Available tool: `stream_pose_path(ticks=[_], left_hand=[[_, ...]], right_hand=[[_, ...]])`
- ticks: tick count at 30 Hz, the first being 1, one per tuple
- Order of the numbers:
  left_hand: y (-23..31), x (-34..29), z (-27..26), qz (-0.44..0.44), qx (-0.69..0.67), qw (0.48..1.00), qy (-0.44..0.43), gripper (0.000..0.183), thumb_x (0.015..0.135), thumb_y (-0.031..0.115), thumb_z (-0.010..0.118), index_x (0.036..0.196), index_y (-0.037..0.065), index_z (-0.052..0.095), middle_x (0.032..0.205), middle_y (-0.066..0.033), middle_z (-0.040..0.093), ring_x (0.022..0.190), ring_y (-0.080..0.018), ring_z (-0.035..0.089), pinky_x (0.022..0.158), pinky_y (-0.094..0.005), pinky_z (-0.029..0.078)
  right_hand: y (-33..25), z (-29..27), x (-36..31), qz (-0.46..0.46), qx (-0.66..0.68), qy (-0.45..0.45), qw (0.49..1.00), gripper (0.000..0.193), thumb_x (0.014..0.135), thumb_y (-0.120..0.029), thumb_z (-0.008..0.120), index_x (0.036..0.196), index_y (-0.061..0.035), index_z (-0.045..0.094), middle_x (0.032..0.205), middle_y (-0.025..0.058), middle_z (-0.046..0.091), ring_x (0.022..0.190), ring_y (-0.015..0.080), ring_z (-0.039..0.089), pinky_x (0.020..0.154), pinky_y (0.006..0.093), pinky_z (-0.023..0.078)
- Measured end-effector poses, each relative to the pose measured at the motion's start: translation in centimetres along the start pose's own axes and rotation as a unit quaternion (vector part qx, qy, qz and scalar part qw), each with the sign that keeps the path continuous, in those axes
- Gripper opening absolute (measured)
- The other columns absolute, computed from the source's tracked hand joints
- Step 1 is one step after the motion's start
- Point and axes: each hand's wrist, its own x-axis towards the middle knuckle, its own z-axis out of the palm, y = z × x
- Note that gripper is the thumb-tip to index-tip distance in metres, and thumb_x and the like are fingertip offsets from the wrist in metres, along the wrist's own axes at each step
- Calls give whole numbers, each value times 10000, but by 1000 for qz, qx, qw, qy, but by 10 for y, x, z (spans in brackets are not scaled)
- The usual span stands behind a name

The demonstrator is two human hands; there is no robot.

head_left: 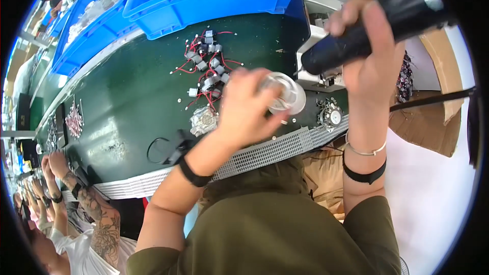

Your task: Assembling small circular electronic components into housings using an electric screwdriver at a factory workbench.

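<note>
My left hand (245, 109) is closed around a round white plastic housing (293, 95), held above the green bench mat. Its fingers wrap the near side, hiding part of it. My right hand (374, 53) grips a thick black electric screwdriver (333, 55), raised and tilted with its narrow end toward the lower left. The driver's tip points toward the housing but stays apart from it. Left of the housing lies a heap of small motors with red wires (210, 69). Below them sits a clear bag of small parts (205, 121).
Blue bins (219, 2) of white parts line the bench's far side. A white machine (318, 79) stands under the screwdriver, with a round metal part (331, 117) nearby. A white perforated strip (260, 155) edges the bench. Other people's hands (57, 164) work at the left.
</note>
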Motion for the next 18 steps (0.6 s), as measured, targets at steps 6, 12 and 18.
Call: stream_pose_path(ticks=[6, 12, 18], left_hand=[[-133, -46, -139, -218, 233, 943, 92, 460, 745, 205, 721, 1136, 38, 544, 1066, -160, 599, 962, -307, 596, 838, -367, 468], [-179, -62, -230, -329, 329, 882, -69, 683, 784, 250, 698, 1341, -5, 397, 1289, -238, 490, 1191, -338, 486, 990, -366, 375], [-114, 57, -192, -168, 161, 969, 83, 434, 795, 204, 698, 1170, 21, 579, 1104, -156, 622, 1039, -232, 594, 872, -315, 445]], right_hand=[[28, 9, -27, -293, -372, 158, 866, 307, 851, -85, 624, 1108, 23, 494, 1012, 122, 581, 917, 191, 564, 795, 287, 459], [91, 29, -51, 205, -543, -333, 743, 335, 766, -34, 573, 1092, -109, 562, 1046, 148, 540, 946, 350, 578, 791, 402, 497], [136, 22, -55, 235, -582, -370, 685, 257, 747, 11, 527, 997, -43, 552, 985, 165, 552, 847, 366, 610, 719, 444, 511]])
